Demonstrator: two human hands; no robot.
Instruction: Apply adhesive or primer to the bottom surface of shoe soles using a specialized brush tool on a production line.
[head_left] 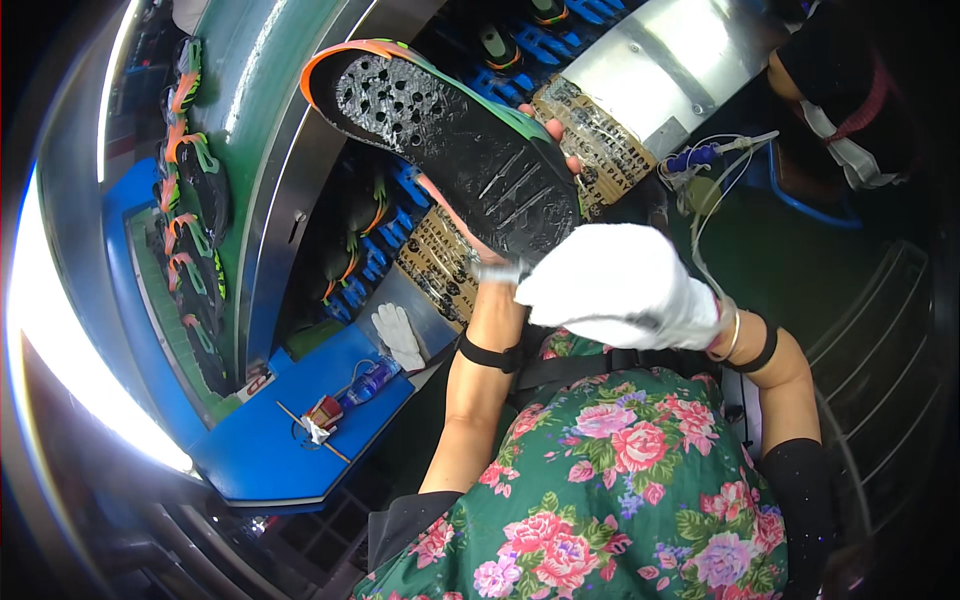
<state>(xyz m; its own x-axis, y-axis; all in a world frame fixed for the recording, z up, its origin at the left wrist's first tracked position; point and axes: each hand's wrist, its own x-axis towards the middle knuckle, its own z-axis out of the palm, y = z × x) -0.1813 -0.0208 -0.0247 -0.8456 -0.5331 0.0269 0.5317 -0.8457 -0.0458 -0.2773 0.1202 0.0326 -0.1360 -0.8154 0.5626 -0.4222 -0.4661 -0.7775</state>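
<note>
The left arm reaches up, and the left hand (554, 129) grips one shoe (470, 160), held sole up before the person, three fingertips showing. The right hand (625, 288), in a white glove, is bent beside it; I can't tell its fingers' hold. One bottle (372, 382) lies on one blue table (270, 440).

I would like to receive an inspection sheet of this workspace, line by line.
Surface: blue table, lower left.
Work item: shoe, black underside facing the camera.
Clutter: blue-tinted bottle and thin stick on the table; white glove nearby.
Hands: left hand grips the shoe; white-gloved right hand at its lower end, blurred grey object beside.
Cables: thin white lines loop at right; wires or tubes, cannot tell.
Surroundings: row of shoes along a green surface.
</note>
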